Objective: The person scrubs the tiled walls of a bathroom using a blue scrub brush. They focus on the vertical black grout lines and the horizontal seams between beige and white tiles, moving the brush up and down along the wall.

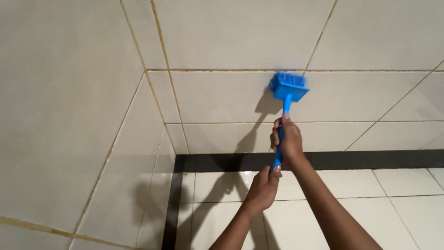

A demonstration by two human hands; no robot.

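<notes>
1. You held a blue scrub brush (pixel 287 90) up against the far tiled wall (pixel 222 95), its head pressed to a pale tile just under a horizontal grout line.
2. Your right hand (pixel 287 141) was clenched round the upper part of the blue handle, thumb pointing up along the shaft toward the brush head.
3. Your left hand (pixel 263 189) gripped the bottom end of the same handle, just below your right hand, with its fingers curled and the thumb tip touching the plastic.
4. Both of your forearms rose from the near bottom edge of the view, the right one on the right and the left one nearer the middle.
5. The brush head sat tilted, with its bristles turned to the wall; the bristle tips themselves could not be made out.
6. A black tile band (pixel 370 159) ran across the far wall behind your right hand and turned down the corner at the left as a dark vertical strip.
7. The left side wall (pixel 60 115) met the far wall in a corner left of the brush, and its grout lines looked yellowed.
8. The shadow (pixel 245 143) of the brush and your arms fell on the wall just left of them.
</notes>
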